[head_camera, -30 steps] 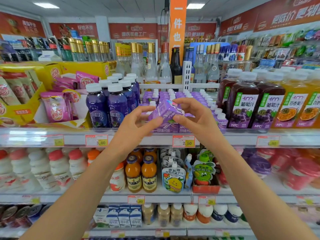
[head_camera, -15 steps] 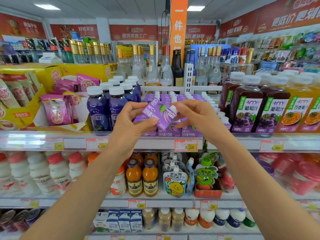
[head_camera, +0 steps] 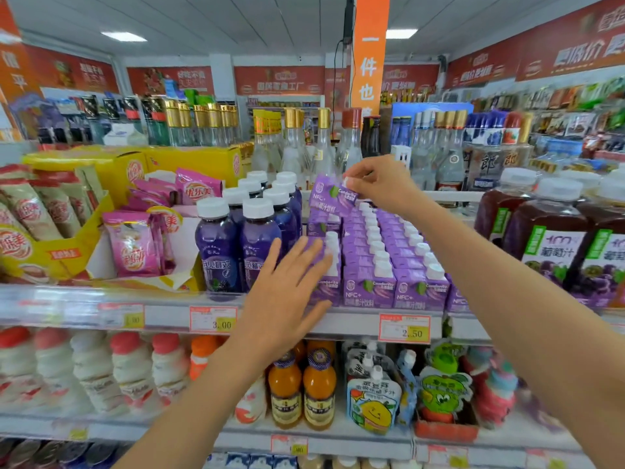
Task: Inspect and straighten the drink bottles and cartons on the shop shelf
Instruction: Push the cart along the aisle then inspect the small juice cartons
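Bottles (head_camera: 216, 245) beside carton rows (head_camera: 389, 262); 1 carton (head_camera: 329, 198) aloft

one purple carton (head_camera: 333, 194), with a green leaf mark and white print, hangs tilted above the back of the carton rows (head_camera: 389, 262), its top end toward two o'clock and pinched there by the right hand (head_camera: 378, 184). the rows stand upright and close-packed, running back from the shelf edge, white caps up; the front-left carton (head_camera: 329, 286) is touched by the flat fingers of the left hand (head_camera: 287, 292). at nine o'clock of the rows stand upright purple bottles (head_camera: 236, 245) with white caps, and at three o'clock dark grape juice bottles (head_camera: 541, 245).
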